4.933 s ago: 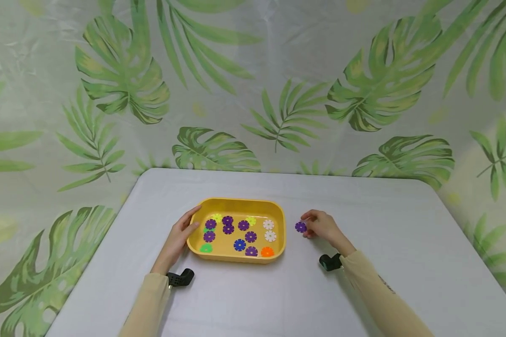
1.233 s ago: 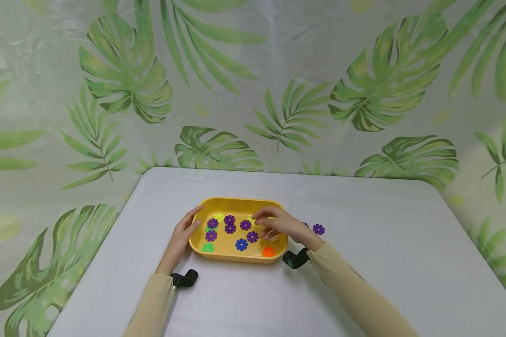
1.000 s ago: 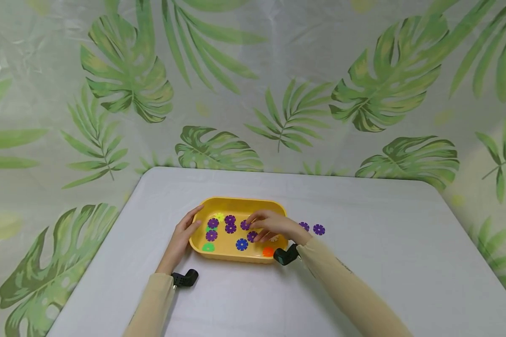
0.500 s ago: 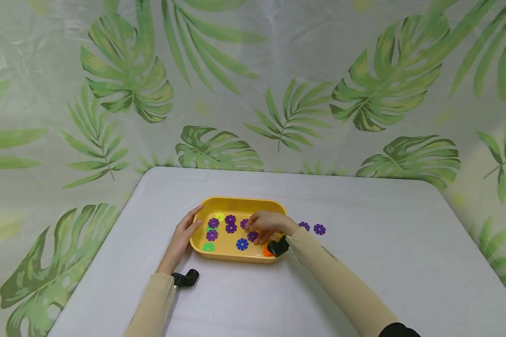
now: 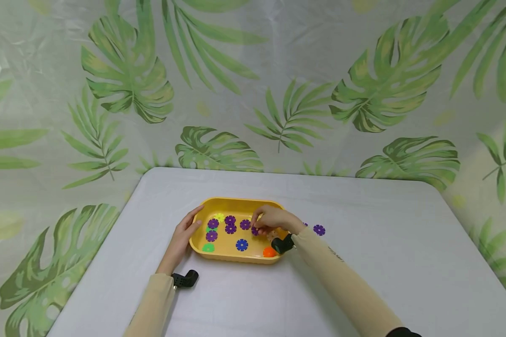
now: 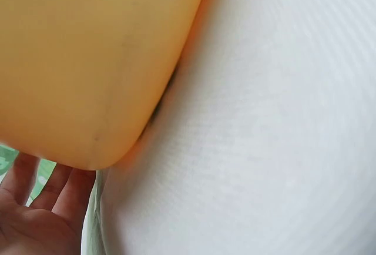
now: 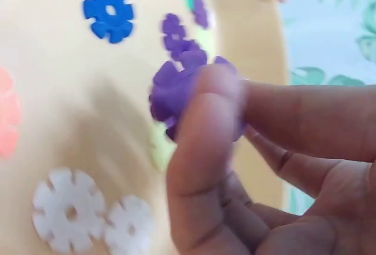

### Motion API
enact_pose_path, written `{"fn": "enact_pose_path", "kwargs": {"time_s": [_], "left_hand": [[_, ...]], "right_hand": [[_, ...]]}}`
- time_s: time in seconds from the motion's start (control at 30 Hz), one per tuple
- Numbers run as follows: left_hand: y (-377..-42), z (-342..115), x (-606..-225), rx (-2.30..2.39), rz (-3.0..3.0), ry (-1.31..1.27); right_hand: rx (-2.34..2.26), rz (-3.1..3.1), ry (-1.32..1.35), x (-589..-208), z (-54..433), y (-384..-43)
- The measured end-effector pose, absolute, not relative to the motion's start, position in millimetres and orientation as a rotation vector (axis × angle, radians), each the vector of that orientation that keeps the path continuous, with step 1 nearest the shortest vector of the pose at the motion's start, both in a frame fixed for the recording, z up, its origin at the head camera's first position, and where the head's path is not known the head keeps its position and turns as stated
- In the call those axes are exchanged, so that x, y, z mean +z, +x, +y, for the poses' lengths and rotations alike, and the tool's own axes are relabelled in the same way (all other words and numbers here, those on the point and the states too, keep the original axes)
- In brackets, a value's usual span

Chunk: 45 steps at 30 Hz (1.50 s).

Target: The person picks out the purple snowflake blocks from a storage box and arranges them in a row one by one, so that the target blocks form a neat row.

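right hand point(image 5: 274, 219): grip pinching a purple notched disc point(image 7: 172, 95) over the yellow tray point(image 5: 236, 258)
left hand point(image 5: 180, 239): grip clasping the tray's left end

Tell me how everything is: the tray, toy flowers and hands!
Tray: upright on the table.
Left hand: touching the tray's left end.
Right hand: pinching a purple flower.
That purple flower: held over the tray.
Rightmost purple flower: flat on the table.
Tray's purple flowers: lying inside, not held.
Blue flower: flat inside.
White flowers: flat inside.
Green flowers: inside.
Yellow flowers: inside.
Orange flower: inside, by the near wall.
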<state>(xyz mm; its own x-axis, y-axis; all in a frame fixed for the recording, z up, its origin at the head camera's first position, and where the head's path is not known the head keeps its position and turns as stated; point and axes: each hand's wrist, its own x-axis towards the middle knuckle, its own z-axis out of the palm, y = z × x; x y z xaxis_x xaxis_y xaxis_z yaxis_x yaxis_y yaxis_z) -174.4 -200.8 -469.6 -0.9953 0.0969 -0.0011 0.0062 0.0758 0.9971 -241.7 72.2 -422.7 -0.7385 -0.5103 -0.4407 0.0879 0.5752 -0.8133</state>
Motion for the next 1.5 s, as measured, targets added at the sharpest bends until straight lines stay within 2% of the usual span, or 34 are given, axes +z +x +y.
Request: {"fn": "enact_pose_path", "kwargs": {"time_s": [0.33,0.6,0.8,1.17,1.5], "left_hand": [[-173.8,-199.8,-468.9,2.079,2.257,0.107],[-172.9,-201.0,-469.2,2.082,2.263,0.107],[-172.9,-201.1,-469.6,2.085,2.261,0.097],[-173.9,-200.8,-469.3,2.085,2.250,0.102],[-173.8,-200.2,-469.1,2.091,2.242,0.094]], "right_hand": [[-1.351,2.189,-0.358,-408.5,147.6,-243.4],[-1.416,2.278,-0.211,-433.2,232.0,-238.5],[-1.421,2.330,-0.082,-455.2,266.6,-229.3],[-1.305,2.489,-0.020,-465.6,272.5,-223.7],[-1.470,2.382,-0.195,-425.9,211.4,-231.4]]}}
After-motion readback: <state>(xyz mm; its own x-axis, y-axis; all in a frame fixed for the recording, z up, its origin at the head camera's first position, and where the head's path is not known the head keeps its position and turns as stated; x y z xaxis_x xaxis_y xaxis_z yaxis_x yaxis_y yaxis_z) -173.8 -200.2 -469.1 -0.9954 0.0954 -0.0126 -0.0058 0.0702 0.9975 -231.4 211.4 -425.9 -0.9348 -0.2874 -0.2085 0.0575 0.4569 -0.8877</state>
